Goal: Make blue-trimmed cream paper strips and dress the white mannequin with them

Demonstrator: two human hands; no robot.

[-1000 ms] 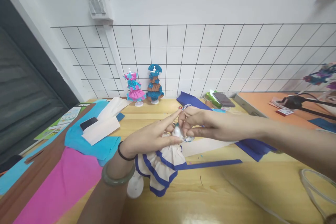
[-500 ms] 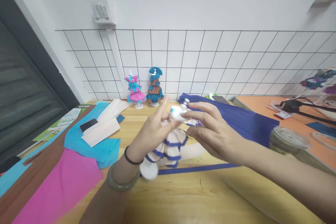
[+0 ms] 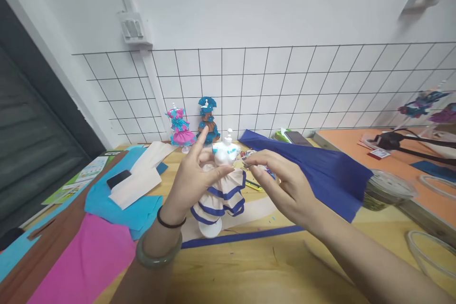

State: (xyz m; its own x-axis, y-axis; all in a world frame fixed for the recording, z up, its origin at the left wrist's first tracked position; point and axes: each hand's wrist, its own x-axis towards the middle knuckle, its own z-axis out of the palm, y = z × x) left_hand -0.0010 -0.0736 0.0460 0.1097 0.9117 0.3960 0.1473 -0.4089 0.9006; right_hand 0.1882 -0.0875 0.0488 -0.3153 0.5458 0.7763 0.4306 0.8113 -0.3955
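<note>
A small white dress form (image 3: 225, 156) has light-blue patches on its bust and wears a tiered cream skirt (image 3: 223, 194) edged in dark blue. My left hand (image 3: 194, 173) holds it at the waist, thumb across the front and index finger pointing up. Its round white base (image 3: 210, 229) is visible below the skirt. To the right of the bust, my right hand (image 3: 281, 178) is closed in a pinch; what is between the fingertips is too small to make out. A dark blue strip (image 3: 249, 236) and a cream strip (image 3: 254, 210) lie underneath on the table.
Two dressed forms, one pink and blue (image 3: 181, 128), one teal and brown (image 3: 207, 116), stand by the wall. Dark blue paper (image 3: 320, 166), a lidded tub (image 3: 390, 189) and a yellow cutter (image 3: 253, 185) are on the right. Pink (image 3: 85, 261) and light-blue paper (image 3: 107, 209) and a phone (image 3: 118, 179) lie left.
The dress form has gone from tilted to nearly upright, its top moving left. My right hand has come away from its neck and shoulder and now sits slightly lower, beside the bust.
</note>
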